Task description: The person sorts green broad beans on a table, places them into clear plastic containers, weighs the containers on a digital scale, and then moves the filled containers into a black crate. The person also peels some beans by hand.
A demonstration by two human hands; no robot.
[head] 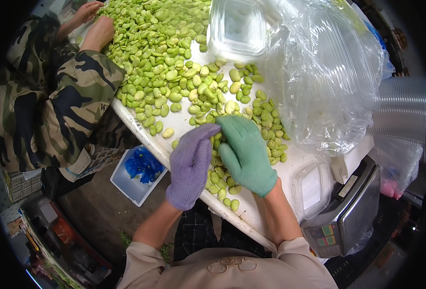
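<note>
Shelled broad beans lie spread over a white table, thickest towards the far left. My left hand, in a purple knit glove, is cupped at the near edge of the table. Facing it is my right hand, in a green knit glove, with curved fingers and its fingertips close to the left ones. Some beans show between the two palms; how many are held is hidden by the gloves. More beans lie just below and to the right of the hands.
A co-worker's camouflage sleeves and bare hands are at the left of the beans. Stacked clear plastic containers and a plastic bag of them stand beyond. An open container and a scale are at right; a white bin is below left.
</note>
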